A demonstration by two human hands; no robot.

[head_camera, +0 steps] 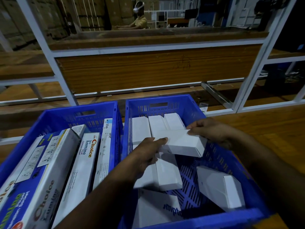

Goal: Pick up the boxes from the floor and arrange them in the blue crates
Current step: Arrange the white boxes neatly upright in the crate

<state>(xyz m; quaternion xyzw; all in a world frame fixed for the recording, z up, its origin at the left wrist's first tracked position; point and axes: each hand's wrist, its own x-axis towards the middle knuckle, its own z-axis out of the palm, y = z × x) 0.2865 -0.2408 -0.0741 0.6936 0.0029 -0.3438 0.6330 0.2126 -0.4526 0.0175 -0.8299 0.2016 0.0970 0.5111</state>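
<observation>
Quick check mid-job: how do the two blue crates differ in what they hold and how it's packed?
The left crate holds long printed boxes, tightly packed lengthwise; the right crate holds plain white boxes, some in rows, others lying loose and tilted. The left crate is nearly full; the right one shows bare floor. Both hands, left hand and right hand, hold a white box over the right crate. Both crates are blue and perforated.

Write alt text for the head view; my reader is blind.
Both hands, left hand and right hand, hold a white box over the right blue crate of white boxes. The left blue crate holds long printed boxes.
</observation>
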